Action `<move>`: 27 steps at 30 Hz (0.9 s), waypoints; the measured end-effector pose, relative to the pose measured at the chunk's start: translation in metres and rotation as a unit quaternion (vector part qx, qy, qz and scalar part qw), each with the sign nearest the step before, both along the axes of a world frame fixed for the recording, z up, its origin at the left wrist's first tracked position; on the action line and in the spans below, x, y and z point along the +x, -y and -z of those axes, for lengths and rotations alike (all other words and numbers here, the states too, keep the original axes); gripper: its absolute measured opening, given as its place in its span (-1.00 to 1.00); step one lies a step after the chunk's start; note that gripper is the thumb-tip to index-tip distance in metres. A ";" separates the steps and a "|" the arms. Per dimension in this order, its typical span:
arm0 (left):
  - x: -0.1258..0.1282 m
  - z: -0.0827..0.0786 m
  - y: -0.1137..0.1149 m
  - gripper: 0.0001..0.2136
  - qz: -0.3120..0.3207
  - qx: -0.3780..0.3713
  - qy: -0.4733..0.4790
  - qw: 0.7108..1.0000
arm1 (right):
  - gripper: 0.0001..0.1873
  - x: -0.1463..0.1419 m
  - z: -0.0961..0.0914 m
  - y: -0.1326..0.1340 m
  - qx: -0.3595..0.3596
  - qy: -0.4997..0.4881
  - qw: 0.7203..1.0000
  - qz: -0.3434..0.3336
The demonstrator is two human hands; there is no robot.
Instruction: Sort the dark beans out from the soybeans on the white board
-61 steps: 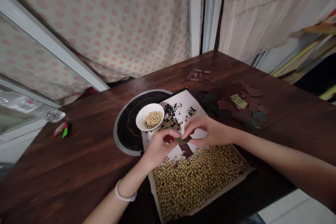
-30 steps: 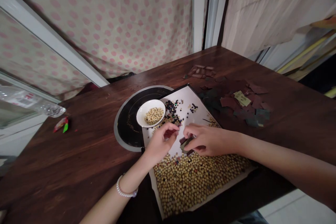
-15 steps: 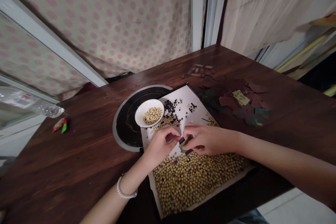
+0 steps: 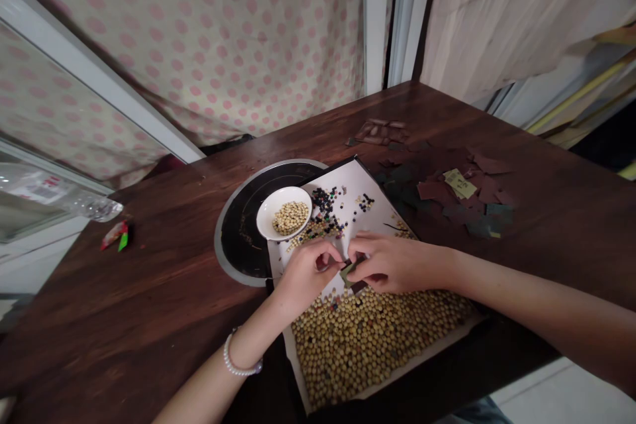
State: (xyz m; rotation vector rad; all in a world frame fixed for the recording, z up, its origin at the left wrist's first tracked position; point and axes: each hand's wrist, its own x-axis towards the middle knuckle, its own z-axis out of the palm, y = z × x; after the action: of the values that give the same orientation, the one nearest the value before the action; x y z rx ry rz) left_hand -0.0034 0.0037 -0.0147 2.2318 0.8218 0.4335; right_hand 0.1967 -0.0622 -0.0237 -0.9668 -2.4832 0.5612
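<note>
My left hand (image 4: 309,273) and my right hand (image 4: 392,262) meet over the middle of a shallow tray lined with white paper (image 4: 362,187). Between their fingertips is a small dark packet with an olive-green face (image 4: 350,274). The right thumb and fingers pinch it, while the left thumb and forefinger close at its left edge. Small round tan beads (image 4: 368,344) fill the near half of the tray. Black and coloured beads (image 4: 325,202) lie scattered on its far half. A white bowl (image 4: 264,220), partly filled with tan beads, stands at the tray's far left corner.
Under the bowl is a round black plate with a grey rim (image 4: 221,245). Brown and green flat packets (image 4: 437,192) are heaped right of the tray, with a yellow label (image 4: 460,183) on top. A plastic bottle (image 4: 54,189) and a red-green wrapper (image 4: 116,236) lie left.
The view has shifted very slightly. Both hands keep almost the same pose around the packet, which is turned a little so more of its green face shows.
</note>
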 end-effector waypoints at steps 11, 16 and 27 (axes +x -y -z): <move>0.001 -0.002 0.002 -0.93 -0.004 0.002 -0.007 1.000 | -0.73 0.000 -0.001 0.001 -0.001 0.008 1.000 -0.008; 0.001 -0.001 0.002 -0.93 0.003 0.005 0.003 1.000 | -0.71 -0.001 -0.001 0.001 0.011 0.013 1.000 -0.003; 0.001 -0.001 0.002 -0.92 0.004 0.005 0.004 1.000 | -0.72 -0.002 -0.001 0.001 0.005 0.009 1.000 -0.001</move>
State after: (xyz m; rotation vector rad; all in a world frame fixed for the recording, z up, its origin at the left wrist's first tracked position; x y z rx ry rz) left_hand -0.0023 0.0019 -0.0139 2.2401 0.8089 0.4427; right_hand 0.1950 -0.0631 -0.0227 -0.9692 -2.5011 0.5438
